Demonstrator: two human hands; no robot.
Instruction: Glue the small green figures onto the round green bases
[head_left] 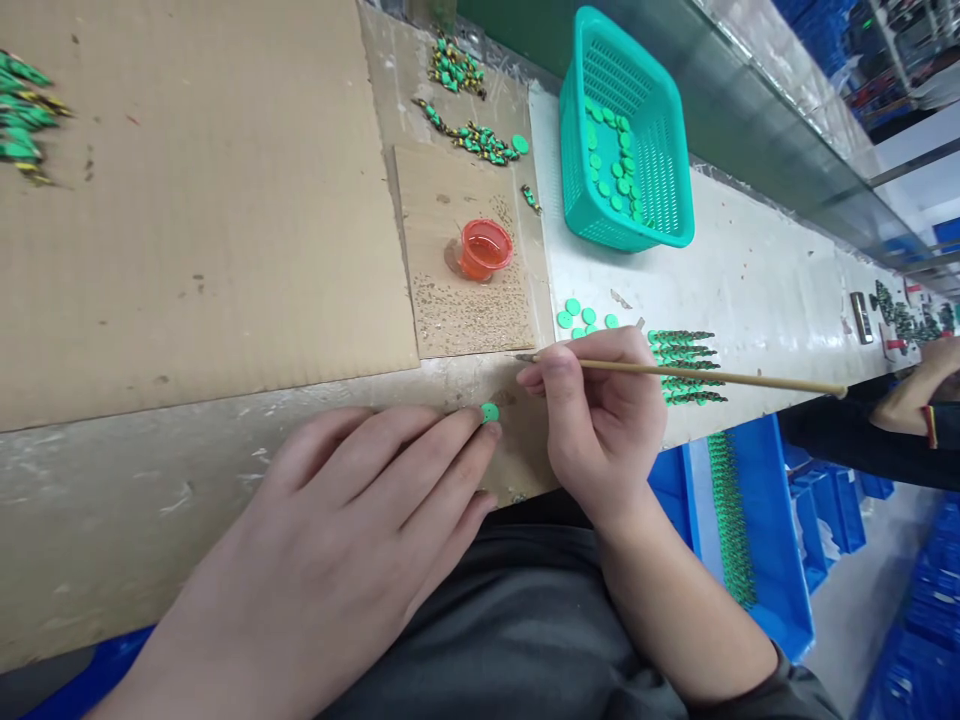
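Note:
My left hand (352,540) lies flat on the worktable with fingers together, the fingertips pressing a small green disc (490,411) against the surface. My right hand (600,420) is closed around a thin wooden brush (697,375), whose tip points left just above the disc. A small orange cup (485,249) of liquid stands on a cardboard piece (450,300) beyond the brush tip. Several loose green discs (581,318) lie just right of the cardboard.
A teal basket (645,130) holding green discs stands at the back. Rows of painted green pieces (686,365) lie by my right hand; more are piled at the rear (480,140) and far left (22,120). A blue bin (757,530) sits below the edge. Another person's hand (919,385) is at right.

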